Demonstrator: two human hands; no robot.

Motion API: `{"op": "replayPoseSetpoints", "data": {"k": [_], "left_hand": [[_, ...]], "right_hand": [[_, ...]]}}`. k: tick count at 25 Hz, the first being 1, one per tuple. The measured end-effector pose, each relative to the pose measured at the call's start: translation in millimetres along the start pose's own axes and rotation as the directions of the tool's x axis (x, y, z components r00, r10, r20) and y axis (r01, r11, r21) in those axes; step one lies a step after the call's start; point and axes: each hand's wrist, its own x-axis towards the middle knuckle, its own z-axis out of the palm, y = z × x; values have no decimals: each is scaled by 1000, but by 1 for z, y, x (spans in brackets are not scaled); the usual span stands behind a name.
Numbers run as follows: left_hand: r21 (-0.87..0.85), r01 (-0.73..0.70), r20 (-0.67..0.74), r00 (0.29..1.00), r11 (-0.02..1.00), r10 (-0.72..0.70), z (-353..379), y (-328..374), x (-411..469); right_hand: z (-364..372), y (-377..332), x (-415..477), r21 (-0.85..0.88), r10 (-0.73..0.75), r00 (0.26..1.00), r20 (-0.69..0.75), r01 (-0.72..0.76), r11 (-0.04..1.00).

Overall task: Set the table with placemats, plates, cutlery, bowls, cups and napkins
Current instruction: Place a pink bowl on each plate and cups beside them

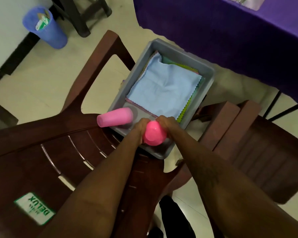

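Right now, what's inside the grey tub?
A blue cloth tops a stack showing only coloured edges. One pink cup lies across the rim; left hand and right hand hold a second cup. Under the stack is hidden.

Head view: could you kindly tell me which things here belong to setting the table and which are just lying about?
For the job:
pink cup, gripped by left hand and right hand
second pink cup, lying on its side at the tray's edge
stacked napkins
grey tray
purple table

Lying about:
blue bin
brown chair
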Motion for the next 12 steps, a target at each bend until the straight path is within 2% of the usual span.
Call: {"op": "replayPoseSetpoints", "data": {"k": [2, 4, 6, 9, 12], "left_hand": [[-74, 0, 47, 999, 997, 3, -2, 13, -27], [-147, -2, 36, 999, 989, 7, 0, 25, -59], [-266, -14, 16, 1000, 964, 19, 4, 33, -92], [-394, -120, 47, 988, 911, 150, 12, 41, -139], [-510, -213, 53, 959, 833, 278, 18, 44, -186]], "right_hand": [[-10, -10, -23, 53, -47, 997, -53, 49, 997], [-18, -25, -55, 63, -98, 981, -168, 110, 992], [-27, -42, -90, 117, -125, 970, -210, 152, 981], [-49, -60, -139, 294, -185, 968, -171, 230, 928], [-73, -62, -180, 409, -268, 937, -224, 340, 847]]}}
